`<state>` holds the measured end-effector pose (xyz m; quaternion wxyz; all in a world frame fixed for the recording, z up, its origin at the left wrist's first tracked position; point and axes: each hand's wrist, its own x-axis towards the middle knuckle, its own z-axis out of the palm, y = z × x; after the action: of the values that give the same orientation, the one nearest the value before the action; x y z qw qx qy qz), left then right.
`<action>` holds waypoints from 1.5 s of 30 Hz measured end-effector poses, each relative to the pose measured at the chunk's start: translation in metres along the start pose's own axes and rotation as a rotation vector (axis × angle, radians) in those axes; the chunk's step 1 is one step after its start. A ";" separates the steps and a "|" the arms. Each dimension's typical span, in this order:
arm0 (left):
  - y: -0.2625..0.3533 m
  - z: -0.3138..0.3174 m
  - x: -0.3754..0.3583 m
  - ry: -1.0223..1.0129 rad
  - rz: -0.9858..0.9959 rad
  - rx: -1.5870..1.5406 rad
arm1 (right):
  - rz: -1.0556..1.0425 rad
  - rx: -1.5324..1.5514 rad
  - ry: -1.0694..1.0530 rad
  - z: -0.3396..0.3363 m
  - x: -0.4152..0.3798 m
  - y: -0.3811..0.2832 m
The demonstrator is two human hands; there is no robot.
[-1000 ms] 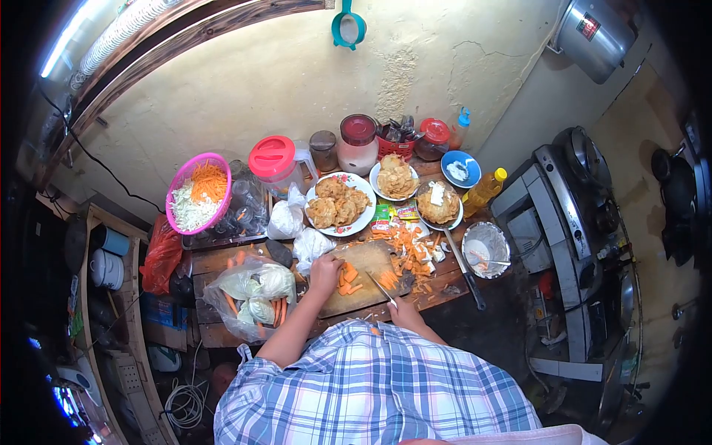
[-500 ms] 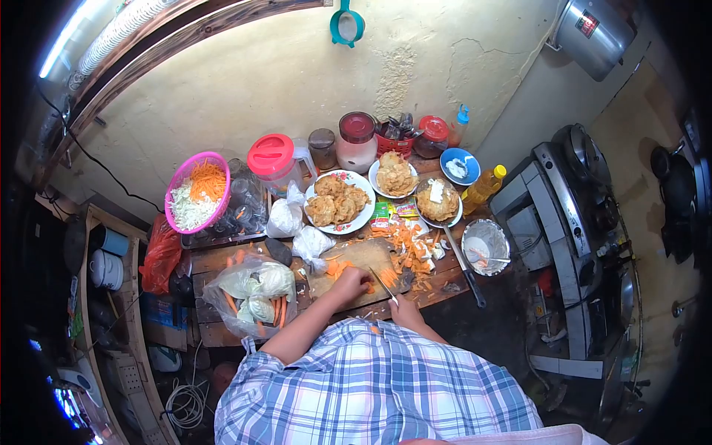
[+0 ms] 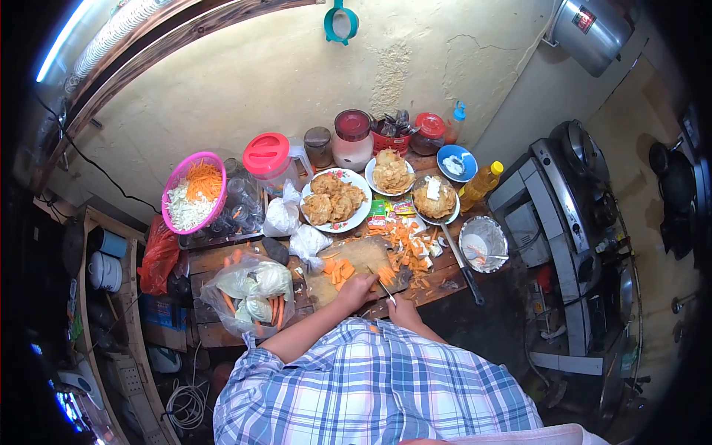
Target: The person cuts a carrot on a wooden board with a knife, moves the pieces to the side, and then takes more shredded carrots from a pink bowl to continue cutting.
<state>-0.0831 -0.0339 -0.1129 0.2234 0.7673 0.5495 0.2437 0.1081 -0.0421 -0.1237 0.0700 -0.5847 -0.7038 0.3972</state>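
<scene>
My right hand [image 3: 403, 311] grips a knife [image 3: 384, 285], its blade pointing up and left over the wooden cutting board [image 3: 362, 254]. Beside the blade, my left hand [image 3: 357, 291] is closed at the board's near edge, fingers bent around a piece of carrot [image 3: 373, 291] that they mostly cover. Flat carrot slices [image 3: 337, 271] lie on the board just beyond my left hand. Cut carrot sticks [image 3: 386, 276] are by the knife tip. A larger heap of carrot and white pieces [image 3: 409, 248] spreads over the board's right side and the table.
A clear bag of cabbage and carrots [image 3: 256, 293] sits left. Behind stand a pink basket of shreds [image 3: 194, 194], a plate of fritters [image 3: 335, 200] and an oil bottle [image 3: 482, 185]. A long-handled spatula [image 3: 463, 267] and a batter bowl [image 3: 483, 245] are right.
My left hand has shifted slightly right and down, closer to the knife, uncovering more of the carrot slices. My right hand keeps the knife at nearly the same place. The view has moved slightly.
</scene>
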 end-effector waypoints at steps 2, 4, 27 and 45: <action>0.002 -0.005 -0.002 -0.033 -0.198 -0.296 | 0.000 -0.005 0.008 0.001 0.000 0.000; -0.005 -0.008 -0.001 0.041 -0.137 -0.214 | 0.004 -0.009 0.015 0.002 -0.001 0.000; -0.022 0.025 -0.005 0.203 0.166 0.006 | 0.059 -0.140 -0.028 -0.010 -0.010 -0.022; -0.025 0.025 -0.005 0.205 0.144 0.003 | 0.042 -0.213 -0.052 -0.005 -0.001 -0.020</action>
<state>-0.0870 -0.0333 -0.1484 0.1469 0.7761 0.5132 0.3357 0.0963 -0.0409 -0.1072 -0.0194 -0.5928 -0.7314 0.3366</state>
